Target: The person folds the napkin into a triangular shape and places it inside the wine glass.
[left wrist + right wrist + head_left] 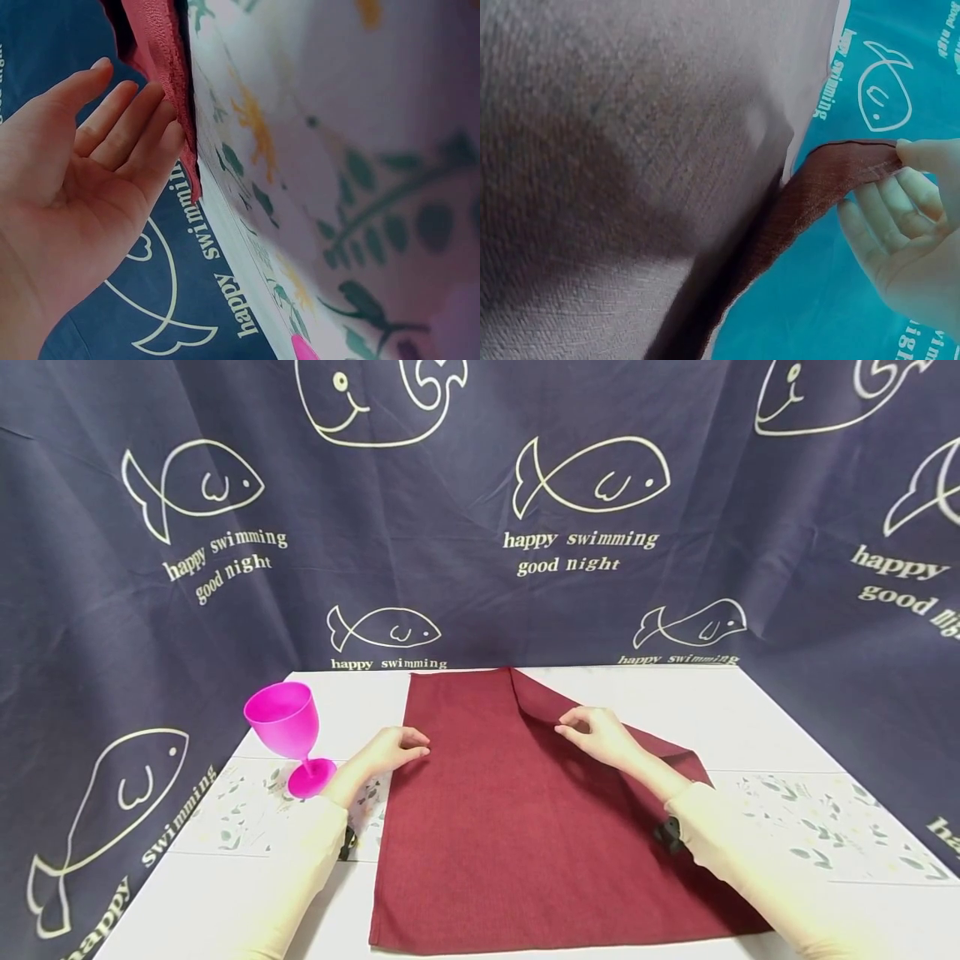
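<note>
A dark red cloth [480, 827] lies spread on the table, its far right part lifted and folded over toward the middle. My right hand [600, 737] pinches the raised corner between thumb and fingers; in the right wrist view this hand [911, 225] holds the hemmed edge [855, 159]. On the left side, my left hand [390, 750] is at the cloth's left edge with loosely bent fingers. The left wrist view has that hand [97, 165] with its thumb apart and fingertips right by the red hem [169, 67].
A bright pink goblet [285, 727] stands on the table left of the cloth, beside my left forearm. The white table [795, 827] has a band of printed leaves. A dark blue curtain [465, 577] with fish drawings hangs behind and at both sides.
</note>
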`<state>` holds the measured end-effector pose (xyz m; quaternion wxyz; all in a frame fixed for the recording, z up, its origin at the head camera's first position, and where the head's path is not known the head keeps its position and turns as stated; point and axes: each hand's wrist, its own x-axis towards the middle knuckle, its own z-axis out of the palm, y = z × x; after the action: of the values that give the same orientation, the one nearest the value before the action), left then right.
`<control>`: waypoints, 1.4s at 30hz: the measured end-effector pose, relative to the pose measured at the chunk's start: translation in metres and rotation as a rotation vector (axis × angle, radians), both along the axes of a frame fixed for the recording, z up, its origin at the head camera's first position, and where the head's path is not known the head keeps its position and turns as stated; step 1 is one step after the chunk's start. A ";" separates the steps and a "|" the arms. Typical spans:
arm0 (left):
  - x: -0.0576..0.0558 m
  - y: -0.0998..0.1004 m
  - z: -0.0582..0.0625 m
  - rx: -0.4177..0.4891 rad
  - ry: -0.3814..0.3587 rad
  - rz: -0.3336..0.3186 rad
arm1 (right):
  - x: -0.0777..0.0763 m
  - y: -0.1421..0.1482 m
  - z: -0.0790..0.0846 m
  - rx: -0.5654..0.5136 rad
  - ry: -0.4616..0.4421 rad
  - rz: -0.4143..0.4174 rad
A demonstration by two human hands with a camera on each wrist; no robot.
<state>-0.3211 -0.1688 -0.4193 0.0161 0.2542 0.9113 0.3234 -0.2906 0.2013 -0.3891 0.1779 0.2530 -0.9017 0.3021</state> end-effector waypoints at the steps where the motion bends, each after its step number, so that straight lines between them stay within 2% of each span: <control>1: 0.000 0.000 0.000 -0.001 0.002 -0.001 | 0.001 -0.001 0.000 -0.002 0.003 0.006; 10: 0.001 0.001 0.002 -0.023 0.015 -0.012 | 0.010 -0.008 0.001 -0.039 -0.037 0.067; 19: 0.002 0.000 0.000 -0.019 0.003 -0.004 | 0.019 -0.016 0.001 -0.044 -0.073 0.067; 33: 0.000 0.000 -0.002 -0.008 0.012 -0.008 | 0.027 -0.027 -0.001 -0.017 -0.052 0.121; 42: 0.000 0.001 -0.002 -0.016 0.007 -0.004 | 0.031 -0.034 -0.007 -0.026 -0.037 0.191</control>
<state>-0.3213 -0.1675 -0.4213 0.0154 0.2572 0.9134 0.3152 -0.2593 0.1671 -0.3960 0.1349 0.3299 -0.8725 0.3341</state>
